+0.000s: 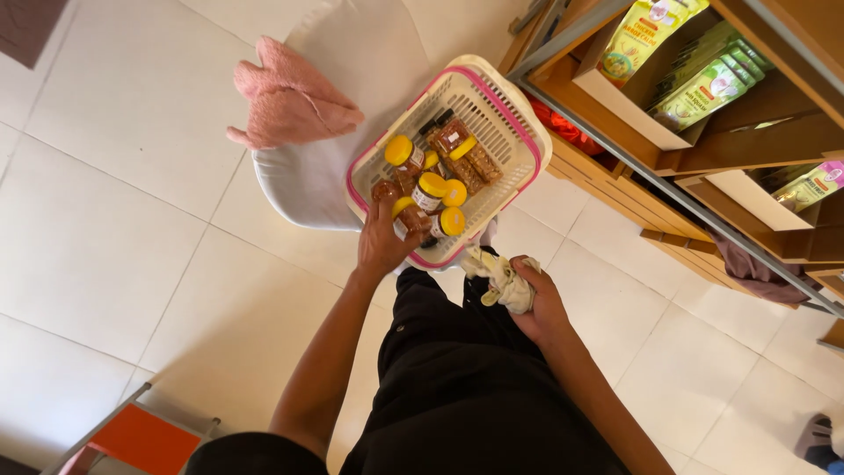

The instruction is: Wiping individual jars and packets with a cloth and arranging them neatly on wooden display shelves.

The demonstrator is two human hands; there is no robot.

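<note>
My left hand [381, 242] reaches into a white basket with a pink rim [519, 114] and closes on a yellow-lidded jar [406, 214] of brown contents near the basket's front edge. Several more yellow-lidded jars [431, 189] lie in the basket. My right hand [536, 303] grips a crumpled pale yellow cloth [501, 277] over my lap. The basket rests on a white chair [308, 176] in front of me.
A pink towel [290, 101] lies on the white chair. Wooden shelves [651, 149] at the right hold green and yellow packets [712, 84]. An orange stool [141, 435] stands at the lower left on the white tile floor.
</note>
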